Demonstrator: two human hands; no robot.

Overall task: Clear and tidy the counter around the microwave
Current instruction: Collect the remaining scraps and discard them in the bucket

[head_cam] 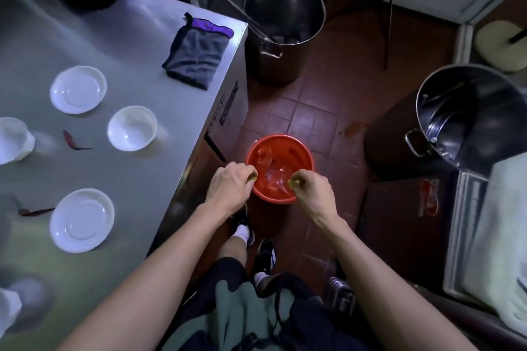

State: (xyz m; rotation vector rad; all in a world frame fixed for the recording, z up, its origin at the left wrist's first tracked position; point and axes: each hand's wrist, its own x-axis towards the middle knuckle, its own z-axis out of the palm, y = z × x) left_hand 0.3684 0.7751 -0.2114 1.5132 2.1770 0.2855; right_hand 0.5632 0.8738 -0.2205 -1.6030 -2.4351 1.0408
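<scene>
Over the red bucket (279, 169) on the floor, the fingers (252, 172) of the left hand (229, 186) are curling round a small yellow-green scrap (253, 178), holding it right at the bucket's rim at about nine o'clock. The right hand (310, 191) is mirroring this at about three o'clock, its fingers pinching a second yellow-green scrap (293, 182) above the rim. What the scraps are is too small to tell. Clear, crumpled plastic is lying inside the bucket between the two hands.

The bucket is sitting on the red tiled floor (319, 111) just beside the counter's (148, 71) front corner, with open tile stretching away toward twelve and one o'clock. At twelve o'clock a tall steel pot (282, 28) is standing against the counter's end, and at three o'clock a second large pot (467, 117) is narrowing the floor on the right. The person's shoes (265, 253) are standing at six o'clock, close behind the bucket.

On the steel counter, to the left at nine o'clock, a folded grey cloth (198, 57) with a purple edge is lying near the far right corner, well inside the edge. A small white bowl (132, 128) is sitting between two white saucers, one (78, 89) further off and one (81, 220) nearer. Two dried red chillies (72, 141) (35, 211) are lying loose on the surface beside them, and white cups are partly showing at the left border. Bare steel is running along the counter's right edge.
</scene>
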